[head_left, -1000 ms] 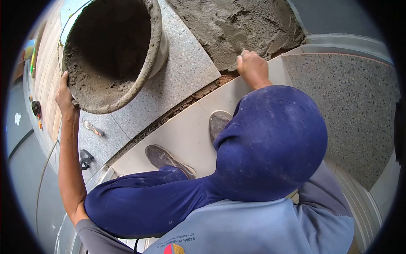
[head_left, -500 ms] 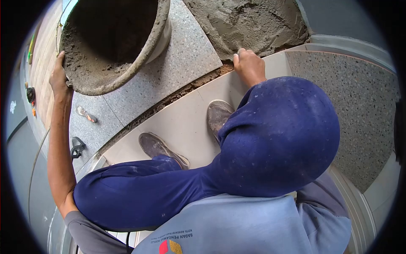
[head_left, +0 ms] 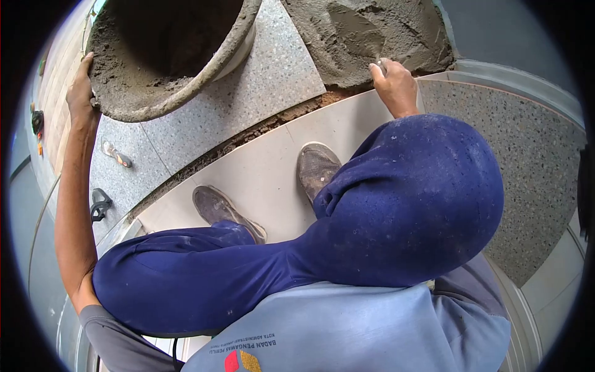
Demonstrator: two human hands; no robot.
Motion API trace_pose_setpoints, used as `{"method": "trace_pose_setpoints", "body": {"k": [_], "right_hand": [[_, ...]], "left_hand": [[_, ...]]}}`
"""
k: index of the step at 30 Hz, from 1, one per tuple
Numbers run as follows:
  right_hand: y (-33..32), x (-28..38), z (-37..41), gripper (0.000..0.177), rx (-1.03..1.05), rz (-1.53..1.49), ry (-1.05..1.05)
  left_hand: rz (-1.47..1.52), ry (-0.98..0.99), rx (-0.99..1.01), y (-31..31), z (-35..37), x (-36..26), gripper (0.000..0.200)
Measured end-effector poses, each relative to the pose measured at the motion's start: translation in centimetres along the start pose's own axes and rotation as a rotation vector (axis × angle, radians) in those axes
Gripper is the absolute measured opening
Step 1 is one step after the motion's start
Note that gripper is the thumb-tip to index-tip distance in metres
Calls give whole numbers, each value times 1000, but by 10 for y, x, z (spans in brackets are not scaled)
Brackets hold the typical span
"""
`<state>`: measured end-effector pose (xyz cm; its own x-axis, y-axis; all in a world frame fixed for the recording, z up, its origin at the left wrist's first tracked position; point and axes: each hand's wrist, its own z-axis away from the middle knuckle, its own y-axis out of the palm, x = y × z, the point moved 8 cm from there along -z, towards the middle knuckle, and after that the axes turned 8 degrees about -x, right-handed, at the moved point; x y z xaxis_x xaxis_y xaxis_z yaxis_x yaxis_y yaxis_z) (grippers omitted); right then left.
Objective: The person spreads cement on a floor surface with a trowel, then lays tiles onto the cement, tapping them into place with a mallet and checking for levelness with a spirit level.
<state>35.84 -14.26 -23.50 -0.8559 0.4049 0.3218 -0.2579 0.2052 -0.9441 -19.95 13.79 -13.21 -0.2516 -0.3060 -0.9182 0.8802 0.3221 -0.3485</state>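
Observation:
At the upper left, a mortar-caked bucket point(head_left: 204, 90) leans with its wide mouth toward me and grey mortar inside. My left hand point(head_left: 80, 96) is closed on the left side of its rim. My right hand point(head_left: 398, 87) is closed around the handle of what looks like a trowel point(head_left: 382, 63), at the near edge of a wet mortar bed point(head_left: 409, 31). Mortar hides most of the trowel's blade. Speckled grey tiles point(head_left: 279, 68) lie between the bucket and a rough gap along the pale step.
Left of my feet, a small tool with an orange-and-dark handle point(head_left: 116, 154) and a black suction-cup-like tool point(head_left: 100, 204) lie on the tiles. My shoes point(head_left: 316, 170) rest on the pale tiled step point(head_left: 260, 173). A speckled slab point(head_left: 514, 155) extends at the right.
My right hand has moved up and right, over the mortar bed's near edge. My left hand stays on the bucket rim; the whole view has shifted slightly.

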Motion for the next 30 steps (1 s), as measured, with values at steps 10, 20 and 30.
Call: {"method": "trace_pose_setpoints", "body": {"k": [10,20,30], "right_hand": [[-42,-8,-27,29,37,271,-151],[-54,-13,-88,31,116,324,-122],[-81,19,-62,18,-64,451,-535]], "left_hand": [[13,48,1,3,11,-10,48],[-143,158,1,-3,-10,-10,46],[-211,267,13,-6,-21,-3,44]]}}
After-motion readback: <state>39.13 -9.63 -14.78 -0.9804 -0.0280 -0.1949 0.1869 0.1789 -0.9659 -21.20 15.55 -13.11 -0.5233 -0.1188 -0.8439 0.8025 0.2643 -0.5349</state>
